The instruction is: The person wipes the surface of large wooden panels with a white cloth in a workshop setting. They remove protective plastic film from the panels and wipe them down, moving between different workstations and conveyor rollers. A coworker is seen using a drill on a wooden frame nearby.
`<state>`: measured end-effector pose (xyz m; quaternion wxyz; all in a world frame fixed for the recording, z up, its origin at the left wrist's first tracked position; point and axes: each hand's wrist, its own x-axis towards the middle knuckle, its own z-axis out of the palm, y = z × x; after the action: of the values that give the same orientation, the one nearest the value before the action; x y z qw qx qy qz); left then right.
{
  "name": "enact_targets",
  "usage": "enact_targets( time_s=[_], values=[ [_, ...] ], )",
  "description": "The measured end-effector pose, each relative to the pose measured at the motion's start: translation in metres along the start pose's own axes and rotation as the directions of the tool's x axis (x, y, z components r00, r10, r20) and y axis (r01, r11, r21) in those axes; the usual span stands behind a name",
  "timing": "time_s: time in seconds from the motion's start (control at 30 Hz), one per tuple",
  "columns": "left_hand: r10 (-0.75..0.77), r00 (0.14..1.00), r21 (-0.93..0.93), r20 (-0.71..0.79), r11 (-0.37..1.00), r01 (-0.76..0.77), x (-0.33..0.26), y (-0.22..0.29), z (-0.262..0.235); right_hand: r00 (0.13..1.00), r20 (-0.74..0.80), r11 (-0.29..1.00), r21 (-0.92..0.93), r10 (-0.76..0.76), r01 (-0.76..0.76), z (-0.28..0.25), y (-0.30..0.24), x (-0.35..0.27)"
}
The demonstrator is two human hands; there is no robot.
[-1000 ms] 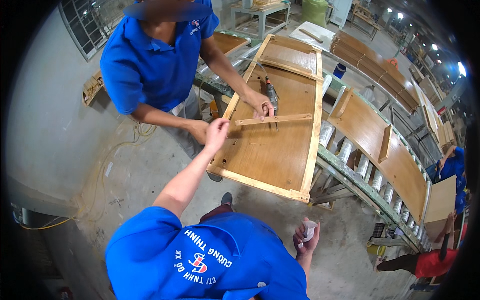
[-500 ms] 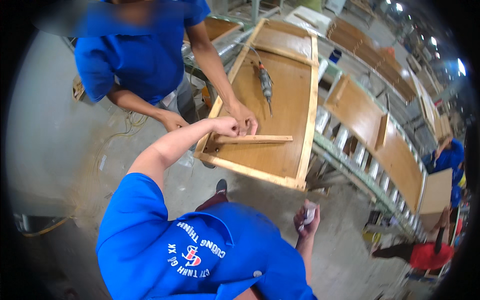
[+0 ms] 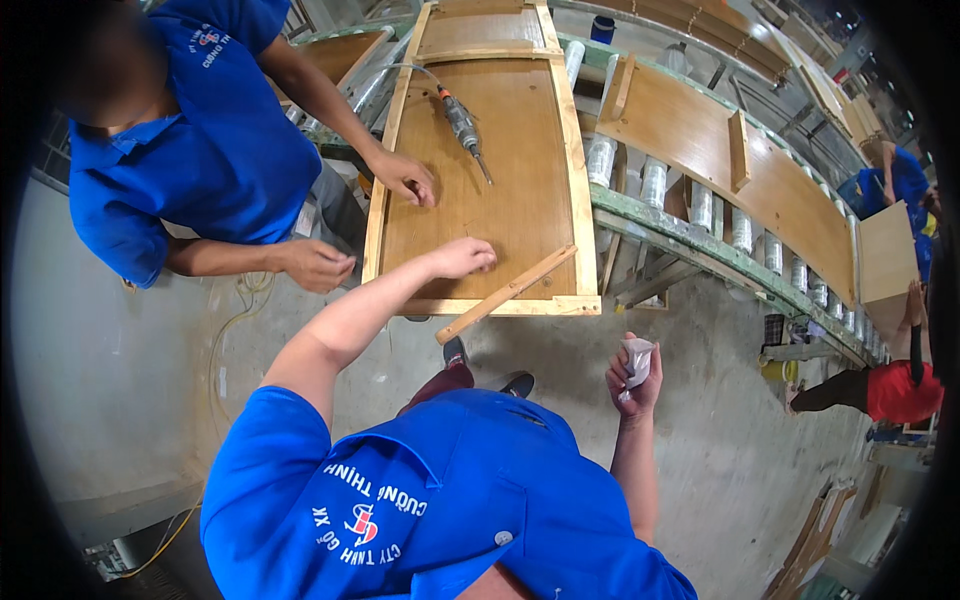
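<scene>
Over the near part of a brown wooden panel [image 3: 500,210] with a pale wood frame, my left hand [image 3: 465,258] is closed, its fingers curled in. What it holds, if anything, is hidden. A wooden strip [image 3: 508,293] lies slantwise just right of that hand, its near end jutting past the panel's front frame rail. Off the panel's near right corner, my right hand [image 3: 648,388] grips a small whitish plastic bag [image 3: 638,366]. Farther up the panel lies a corded power drill [image 3: 462,122] with a long bit.
At the left stands a co-worker in blue, one hand [image 3: 408,182] over the panel, the other [image 3: 318,265] beside its left edge. Rightward, a roller conveyor [image 3: 700,210] carries another panel [image 3: 690,122] with cross strips. Other people work at the far right; cables [image 3: 225,340] trail on the floor.
The wooden strip has turned and moved toward me, over the front rail. The co-worker's hands have drawn away from my left hand. My view has shifted; the bag stays in my right hand.
</scene>
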<state>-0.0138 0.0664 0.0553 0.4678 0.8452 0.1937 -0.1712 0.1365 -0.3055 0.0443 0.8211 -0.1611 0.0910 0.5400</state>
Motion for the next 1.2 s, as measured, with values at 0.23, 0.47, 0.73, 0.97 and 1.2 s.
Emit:
enact_targets(
  time_s=[0.23,0.47,0.73,0.97,1.2],
  values=[
    [-0.114,0.962,-0.245,0.249,0.953,0.176,0.024,0.006,0.025,0.990,-0.125,0.997,0.004,-0.071,0.072,-0.034,0.000,-0.035],
    [-0.190,0.922,-0.334,0.338,0.891,0.306,0.036,0.003,0.023,0.999,-0.016,0.996,-0.076,-0.041,0.040,-0.018,-0.010,-0.021],
    [0.046,0.992,-0.696,0.120,0.716,0.051,-0.002,0.083,-0.074,0.996,0.061,0.994,-0.084,-0.068,0.073,-0.009,-0.023,-0.016],
    [0.303,0.935,-0.912,-0.182,0.303,-0.276,-0.030,0.114,-0.085,1.000,-0.004,0.997,-0.068,-0.023,0.023,-0.002,-0.018,-0.003],
    [0.177,0.932,-0.725,-0.315,0.589,-0.357,-0.008,0.113,-0.060,0.998,0.062,0.991,-0.128,-0.022,0.030,-0.002,-0.027,-0.002]
  ],
)
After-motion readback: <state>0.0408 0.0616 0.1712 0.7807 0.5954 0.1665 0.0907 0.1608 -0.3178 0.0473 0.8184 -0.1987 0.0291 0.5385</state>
